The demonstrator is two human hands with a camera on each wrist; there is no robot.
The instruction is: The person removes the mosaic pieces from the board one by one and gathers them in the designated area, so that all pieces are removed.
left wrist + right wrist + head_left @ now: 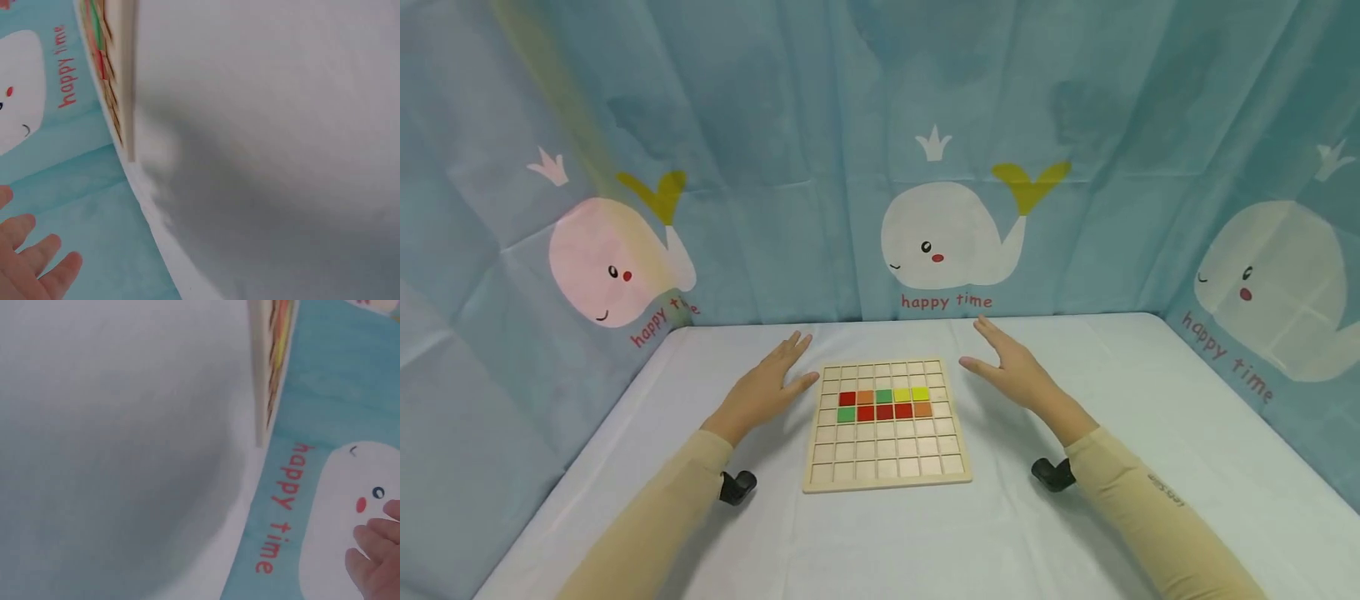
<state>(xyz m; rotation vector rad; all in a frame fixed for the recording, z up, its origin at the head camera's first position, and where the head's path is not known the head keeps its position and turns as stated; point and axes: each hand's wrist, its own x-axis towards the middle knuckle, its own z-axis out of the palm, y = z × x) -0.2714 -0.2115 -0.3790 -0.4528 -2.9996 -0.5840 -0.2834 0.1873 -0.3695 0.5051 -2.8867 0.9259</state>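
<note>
A square wooden grid board (887, 484) lies flat on the white table, its cells marked off by raised strips. Two rows of coloured square tiles fill cells above its middle. The upper row runs red (847, 399), orange (865, 397), green (883, 396), then two yellow. Below it come green (846, 414), three red and one orange (922, 409). My left hand (762, 395) hovers left of the board, fingers extended, thumb toward its edge. On the other side my right hand (1017, 372) is held up with straight fingers and thumb apart. Both hands hold nothing.
A white cloth covers the table (880, 550). Behind and at both sides hangs a blue curtain (790, 250) printed with white whales. Black wrist devices (737, 487) stick out at each beige sleeve (655, 517).
</note>
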